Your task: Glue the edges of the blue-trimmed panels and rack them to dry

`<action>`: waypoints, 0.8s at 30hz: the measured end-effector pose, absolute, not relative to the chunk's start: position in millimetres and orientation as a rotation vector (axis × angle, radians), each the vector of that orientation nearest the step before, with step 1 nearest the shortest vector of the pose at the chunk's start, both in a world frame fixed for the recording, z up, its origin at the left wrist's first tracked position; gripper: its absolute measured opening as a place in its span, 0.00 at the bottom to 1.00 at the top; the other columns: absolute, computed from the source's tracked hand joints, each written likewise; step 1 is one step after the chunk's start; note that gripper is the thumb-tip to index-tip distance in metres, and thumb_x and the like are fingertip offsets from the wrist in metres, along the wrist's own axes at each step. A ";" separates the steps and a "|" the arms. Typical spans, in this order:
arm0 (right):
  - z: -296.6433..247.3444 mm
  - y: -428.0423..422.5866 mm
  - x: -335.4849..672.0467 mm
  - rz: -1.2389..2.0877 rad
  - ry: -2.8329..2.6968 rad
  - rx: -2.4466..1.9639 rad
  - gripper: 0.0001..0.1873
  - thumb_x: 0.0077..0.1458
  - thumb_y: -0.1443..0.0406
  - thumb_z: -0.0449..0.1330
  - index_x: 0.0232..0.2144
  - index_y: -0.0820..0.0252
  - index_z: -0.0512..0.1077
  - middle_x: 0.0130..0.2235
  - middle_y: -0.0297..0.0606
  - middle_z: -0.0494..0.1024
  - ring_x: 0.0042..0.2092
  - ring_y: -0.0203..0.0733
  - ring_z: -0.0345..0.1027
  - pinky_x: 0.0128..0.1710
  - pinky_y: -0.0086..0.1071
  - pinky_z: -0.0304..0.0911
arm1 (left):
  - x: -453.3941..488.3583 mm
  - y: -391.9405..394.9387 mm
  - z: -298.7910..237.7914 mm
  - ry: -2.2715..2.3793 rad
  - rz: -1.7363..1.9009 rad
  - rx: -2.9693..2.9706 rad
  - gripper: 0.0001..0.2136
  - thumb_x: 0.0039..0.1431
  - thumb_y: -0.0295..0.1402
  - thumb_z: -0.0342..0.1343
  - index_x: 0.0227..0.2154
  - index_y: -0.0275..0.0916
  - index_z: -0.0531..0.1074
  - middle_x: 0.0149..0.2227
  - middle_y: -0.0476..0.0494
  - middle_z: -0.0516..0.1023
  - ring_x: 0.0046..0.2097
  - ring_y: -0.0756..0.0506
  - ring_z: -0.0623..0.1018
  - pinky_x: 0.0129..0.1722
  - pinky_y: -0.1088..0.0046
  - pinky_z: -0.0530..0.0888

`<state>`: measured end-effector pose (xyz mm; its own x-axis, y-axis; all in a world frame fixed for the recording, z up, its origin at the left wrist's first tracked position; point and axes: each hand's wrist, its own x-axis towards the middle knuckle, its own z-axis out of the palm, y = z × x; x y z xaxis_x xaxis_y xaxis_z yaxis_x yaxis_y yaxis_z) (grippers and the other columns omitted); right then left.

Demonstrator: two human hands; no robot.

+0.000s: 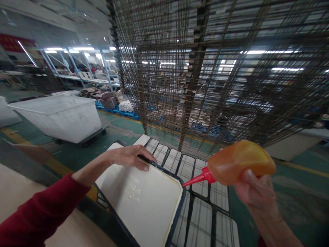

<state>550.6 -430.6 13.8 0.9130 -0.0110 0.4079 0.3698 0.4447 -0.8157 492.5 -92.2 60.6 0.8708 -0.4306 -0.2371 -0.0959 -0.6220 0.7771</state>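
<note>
My left hand (132, 156), in a red sleeve, grips the far edge of a dark-rimmed tray (180, 202) filled with a smooth white layer (146, 202). My right hand (257, 188) is closed round an orange squeeze bottle (241, 163). The bottle lies on its side in the air, and its red nozzle (196, 179) points left, just above the tray's right rim. Small drops or marks show on the white layer near my left fingers.
Under the tray lies a wire grid with several pale rectangular sheets (180, 164). A tall wire drying rack (205, 68) stands right behind it. A white wheeled bin (59, 116) sits at the left on the green floor, with stacked goods (110, 99) and shelving beyond.
</note>
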 end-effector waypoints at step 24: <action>9.6 -416.7 533.8 -0.294 -0.338 -1.015 0.16 0.39 0.63 0.70 0.35 0.50 0.76 0.33 0.32 0.80 0.34 0.39 0.74 0.38 0.30 0.71 | 488.1 -77.0 50.6 -0.342 -0.538 1.998 0.13 0.51 0.34 0.60 0.41 0.37 0.77 0.39 0.46 0.81 0.41 0.44 0.77 0.41 0.74 0.71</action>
<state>533.8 -416.7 9.6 0.9095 -0.0828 0.4074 0.3921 0.4966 -0.7744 488.1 -77.0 50.6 0.8611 -0.4554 -0.2261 -0.0115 -0.4621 0.8867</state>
